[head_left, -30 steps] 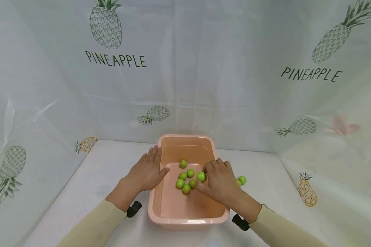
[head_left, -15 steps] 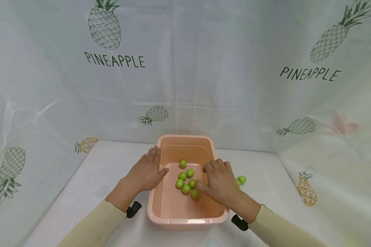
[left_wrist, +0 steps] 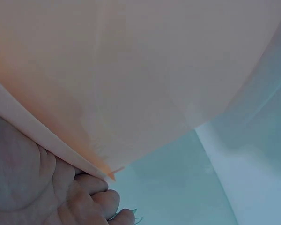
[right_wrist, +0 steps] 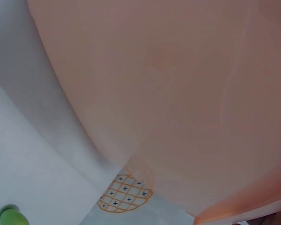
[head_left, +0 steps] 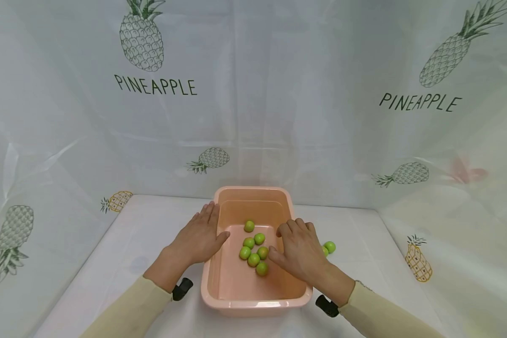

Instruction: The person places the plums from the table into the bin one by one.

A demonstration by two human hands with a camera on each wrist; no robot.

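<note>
Several small round green fruits (head_left: 253,260) lie on the floor of a peach-coloured plastic basin (head_left: 257,304). My left hand (head_left: 198,234) rests along the basin's left rim with straight fingers, thumb over the inside. In the left wrist view its palm (left_wrist: 18,173) lies against the outside of that rim. Over the right rim, my right hand (head_left: 301,249) hangs with loosely bent fingers, thumb and forefinger apart and nothing between them. One fruit (head_left: 261,269) sits nearest the front of the group. The basin wall (right_wrist: 154,84) fills most of the right wrist view.
Two more green fruits (head_left: 329,247) are on the white tabletop (head_left: 354,230) just right of the basin, one partly behind my right hand. A white sheet (head_left: 261,94) printed with pineapples hangs behind and at both sides.
A green fruit at my right fingertips a second ago has been let go and dropped into the basin, rolling slightly to the left. Both hands have stayed nearly in place.
</note>
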